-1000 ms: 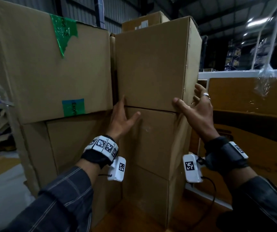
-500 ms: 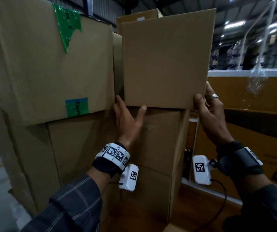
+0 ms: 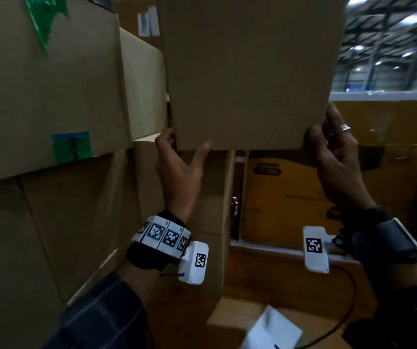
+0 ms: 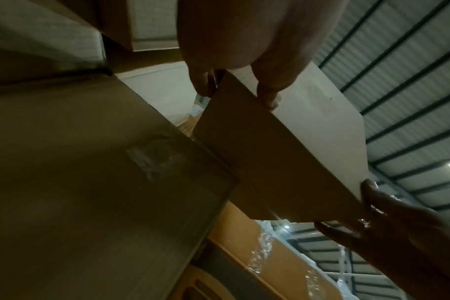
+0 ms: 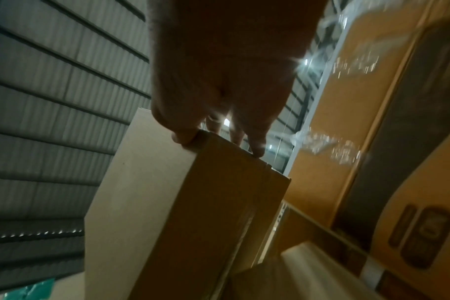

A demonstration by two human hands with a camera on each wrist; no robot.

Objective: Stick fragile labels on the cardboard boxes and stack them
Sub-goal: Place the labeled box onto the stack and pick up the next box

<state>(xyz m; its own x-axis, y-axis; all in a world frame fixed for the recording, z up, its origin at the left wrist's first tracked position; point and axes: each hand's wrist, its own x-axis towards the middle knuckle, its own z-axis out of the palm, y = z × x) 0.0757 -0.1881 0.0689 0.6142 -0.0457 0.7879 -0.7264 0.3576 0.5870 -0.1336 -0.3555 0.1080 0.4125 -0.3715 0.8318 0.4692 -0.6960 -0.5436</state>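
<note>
A dim warehouse with a ribbed metal roof (image 3: 391, 34) and ceiling lights surrounds a wall of stacked cardboard. The landmark is the stack of boxes (image 3: 195, 222) straight ahead of the person, its top box standing below the box (image 3: 250, 71) that the person holds up in the air. That held box is plain brown, with no label visible on the face turned to the head camera, and its lower edge sits clear above the stack.

The left hand (image 3: 179, 170) grips the lower left corner of the held box: the thumb (image 3: 201, 153) presses on the front face while the other fingers curl round the side and underneath, as the left wrist view shows. The right hand (image 3: 333, 159) grips the lower right corner in the same manner, the thumb (image 3: 314, 139) on the front face and the fingers wrapped round the right side; a ring (image 3: 344, 127) shows on one of them.

To the left of the stack stands a bigger pile of large cartons (image 3: 46, 96), the upper one carrying a strip of green tape (image 3: 46, 18) near its top and a blue-green sticker (image 3: 71, 147) near its lower edge. To the right of the stack lies a yellow-orange carton (image 3: 290, 192) with dark printing, wrapped partly in clear film. Below the stack, near the person, a white object (image 3: 273, 331) is too blurred to identify.
</note>
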